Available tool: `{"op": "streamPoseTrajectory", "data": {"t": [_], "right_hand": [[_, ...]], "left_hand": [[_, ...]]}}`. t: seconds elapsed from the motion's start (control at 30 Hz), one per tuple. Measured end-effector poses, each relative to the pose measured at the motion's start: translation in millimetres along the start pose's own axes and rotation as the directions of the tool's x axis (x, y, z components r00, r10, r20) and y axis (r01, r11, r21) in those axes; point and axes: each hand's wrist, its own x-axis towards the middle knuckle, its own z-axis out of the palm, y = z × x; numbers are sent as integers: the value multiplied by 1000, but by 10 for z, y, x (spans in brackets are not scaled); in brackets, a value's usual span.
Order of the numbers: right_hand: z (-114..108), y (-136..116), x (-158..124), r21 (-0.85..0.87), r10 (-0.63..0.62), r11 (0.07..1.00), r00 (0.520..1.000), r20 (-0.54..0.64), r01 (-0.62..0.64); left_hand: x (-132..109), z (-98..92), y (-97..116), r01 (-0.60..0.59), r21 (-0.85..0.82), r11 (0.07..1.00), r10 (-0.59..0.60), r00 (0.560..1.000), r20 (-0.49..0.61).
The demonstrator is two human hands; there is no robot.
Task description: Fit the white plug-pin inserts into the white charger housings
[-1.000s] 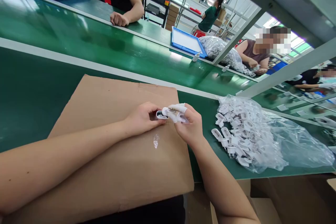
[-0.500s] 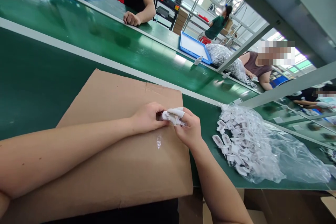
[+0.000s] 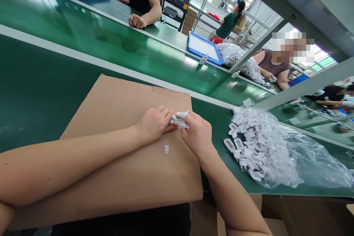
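Observation:
Both of my hands meet over a sheet of brown cardboard (image 3: 121, 110) lying on the green bench. My left hand (image 3: 153, 123) and my right hand (image 3: 197, 132) are closed together on one small white plastic part (image 3: 178, 121). White finger cots cover the fingertips of the right hand. A tiny scrap of clear film (image 3: 166, 146) lies on the cardboard just below the hands. To the right, a clear plastic bag (image 3: 290, 151) holds a heap of several white parts (image 3: 249, 143), spilling from its open mouth toward me.
A green conveyor belt (image 3: 83, 40) runs behind the cardboard. Blue trays (image 3: 204, 48) stand on the far side, where other people sit with their arms on the bench. A grey metal frame post (image 3: 304, 84) crosses at the right. Cardboard boxes stand below the bench edge.
The hands have closed tighter round the white part, which now shows less between the fingers. The view has shifted slightly; the bag and cardboard have not moved.

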Motion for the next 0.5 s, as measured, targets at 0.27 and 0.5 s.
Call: {"op": "streamPoseTrajectory", "data": {"t": [0.27, 0.5], "right_hand": [[17, -27, 33, 127, 117, 984, 991, 65, -125], [160, 72, -65, 550, 242, 803, 969, 48, -228]], "left_hand": [[-9, -13, 37, 54, 65, 996, -58, 996, 65], [81, -98, -68, 280, -449, 848, -167, 947, 275]]}}
